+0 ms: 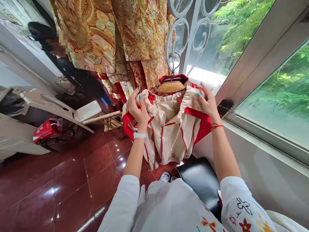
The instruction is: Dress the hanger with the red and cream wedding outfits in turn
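Note:
A cream garment with red piping and a gathered, satin-like band (172, 140) hangs in front of me, over a red garment (202, 129). A wooden hanger (171, 87) with a metal hook carries them. At the garment's left shoulder, my left hand (138, 109) has closed its thumb and fingers on the fabric beside the gathered band. My right hand (209, 101) rests at the opposite shoulder, thumb and fingers apart, touching a glittery panel. Part of its fingers is hard to make out.
Gold embroidered garments (94, 35) hang behind, beside a white scrolled metal grille (180, 29). A black seat (200, 180) stands below, near the window (277, 83). A phone (223, 108) leans on the sill. Left are a person (77, 74), a white chair (88, 110) and a red bag (48, 130).

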Demonstrator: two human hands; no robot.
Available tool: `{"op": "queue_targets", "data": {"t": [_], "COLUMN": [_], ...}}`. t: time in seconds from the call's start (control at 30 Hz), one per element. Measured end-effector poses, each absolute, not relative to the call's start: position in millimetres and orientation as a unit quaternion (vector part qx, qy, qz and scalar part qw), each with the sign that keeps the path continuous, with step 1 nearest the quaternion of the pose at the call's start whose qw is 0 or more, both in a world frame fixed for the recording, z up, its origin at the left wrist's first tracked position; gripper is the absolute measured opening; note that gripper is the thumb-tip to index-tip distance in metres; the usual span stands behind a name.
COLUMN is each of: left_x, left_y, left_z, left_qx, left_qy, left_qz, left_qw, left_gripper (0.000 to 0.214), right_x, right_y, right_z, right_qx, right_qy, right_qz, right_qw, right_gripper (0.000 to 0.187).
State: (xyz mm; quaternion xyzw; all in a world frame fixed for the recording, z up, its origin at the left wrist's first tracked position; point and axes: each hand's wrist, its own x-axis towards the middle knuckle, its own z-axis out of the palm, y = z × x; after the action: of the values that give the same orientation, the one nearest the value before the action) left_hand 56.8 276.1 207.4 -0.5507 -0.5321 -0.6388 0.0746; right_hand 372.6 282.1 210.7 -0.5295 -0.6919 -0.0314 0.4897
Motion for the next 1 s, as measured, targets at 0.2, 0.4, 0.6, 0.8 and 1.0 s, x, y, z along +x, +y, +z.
{"op": "queue_targets", "data": {"t": [0.2, 0.4, 0.6, 0.8, 1.0], "left_x": [74, 90, 77, 89, 85], "left_y": [193, 195, 172, 164, 149], "left_z": [82, 20, -9, -12, 0], "left_qx": [-0.594, -0.63, -0.559, -0.537, -0.581], "left_qy": [-0.572, -0.576, -0.579, -0.566, -0.553], "left_qz": [-0.549, -0.404, -0.42, -0.485, -0.459], "left_qw": [-0.136, -0.328, -0.418, -0.395, -0.382], "left_gripper": [0.032, 0.022, 0.019, 0.019, 0.016], "right_x": [269, 205, 212, 209, 216], "right_y": [186, 180, 176, 164, 142], "right_z": [134, 79, 56, 29, 14], "right_qx": [-0.624, -0.684, -0.694, -0.619, -0.563], "right_qy": [-0.537, -0.66, -0.626, -0.537, -0.479], "right_qz": [-0.014, 0.236, 0.246, 0.294, 0.362], "right_qw": [0.568, 0.202, 0.257, 0.492, 0.568], "right_gripper": [0.05, 0.053, 0.028, 0.016, 0.024]}}
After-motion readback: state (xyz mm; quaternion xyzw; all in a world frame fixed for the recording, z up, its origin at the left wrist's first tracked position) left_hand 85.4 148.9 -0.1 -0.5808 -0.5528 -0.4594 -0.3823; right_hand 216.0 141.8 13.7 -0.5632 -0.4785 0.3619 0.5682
